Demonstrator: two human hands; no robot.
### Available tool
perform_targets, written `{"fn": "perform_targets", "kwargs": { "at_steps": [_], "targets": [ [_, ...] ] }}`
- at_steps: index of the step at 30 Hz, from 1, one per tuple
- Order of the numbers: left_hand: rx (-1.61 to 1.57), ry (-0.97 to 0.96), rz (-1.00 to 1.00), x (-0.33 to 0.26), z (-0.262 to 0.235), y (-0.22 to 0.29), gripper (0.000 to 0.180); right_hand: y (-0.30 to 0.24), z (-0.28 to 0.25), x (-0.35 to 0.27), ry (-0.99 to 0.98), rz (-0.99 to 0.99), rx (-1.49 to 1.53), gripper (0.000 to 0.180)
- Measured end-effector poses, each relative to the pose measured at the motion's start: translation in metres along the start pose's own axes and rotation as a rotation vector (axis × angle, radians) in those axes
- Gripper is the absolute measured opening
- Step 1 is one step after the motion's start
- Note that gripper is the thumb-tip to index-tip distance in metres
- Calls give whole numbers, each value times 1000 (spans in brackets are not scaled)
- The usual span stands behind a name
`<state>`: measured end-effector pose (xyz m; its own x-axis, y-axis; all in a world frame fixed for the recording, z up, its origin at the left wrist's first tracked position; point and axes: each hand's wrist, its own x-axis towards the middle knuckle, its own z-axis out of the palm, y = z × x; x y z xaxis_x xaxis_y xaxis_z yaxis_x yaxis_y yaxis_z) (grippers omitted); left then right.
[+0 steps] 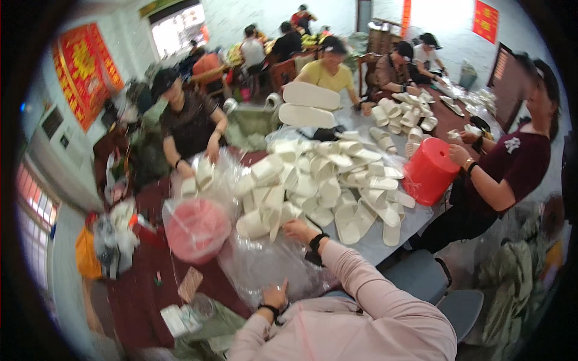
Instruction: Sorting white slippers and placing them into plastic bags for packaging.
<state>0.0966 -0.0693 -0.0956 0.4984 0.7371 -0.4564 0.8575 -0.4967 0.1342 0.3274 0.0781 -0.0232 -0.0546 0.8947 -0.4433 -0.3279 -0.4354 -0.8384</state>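
Observation:
A big heap of cream-white slippers point(325, 180) covers the middle of the table. At its near edge my right hand point(299, 230) has its fingers closed at the edge of one slipper point(276, 212), which is tipped up on its side. My left hand point(276, 296) rests close to my body on a spread of clear plastic bags point(265, 268), its fingers apart. Beyond those bags, a pink basin point(197, 231) stands wrapped in clear plastic.
Across the table a person point(186, 120) handles slippers. At right another person point(506, 156) stands by an upturned red bucket point(428, 171). A phone point(191, 284) and a white packet point(179, 320) lie at left. Grey chairs point(421, 277) are at my right. Several people sit farther back.

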Motion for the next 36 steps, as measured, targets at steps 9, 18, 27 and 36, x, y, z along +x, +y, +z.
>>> {"fn": "perform_targets", "kwargs": {
  "at_steps": [9,18,27,36],
  "targets": [
    [91,-137,-112,9,0,6,59,23,-17,-34,29,163,-101,37],
    [105,-101,-140,2,-3,13,56,34,-26,10,210,199,-210,36],
    [2,-17,-231,-6,1,23,48,65,-9,54,18,388,-41,42],
    [65,2,-187,-3,-6,26,49,14,21,41,-12,249,274,29]
  ]
}}
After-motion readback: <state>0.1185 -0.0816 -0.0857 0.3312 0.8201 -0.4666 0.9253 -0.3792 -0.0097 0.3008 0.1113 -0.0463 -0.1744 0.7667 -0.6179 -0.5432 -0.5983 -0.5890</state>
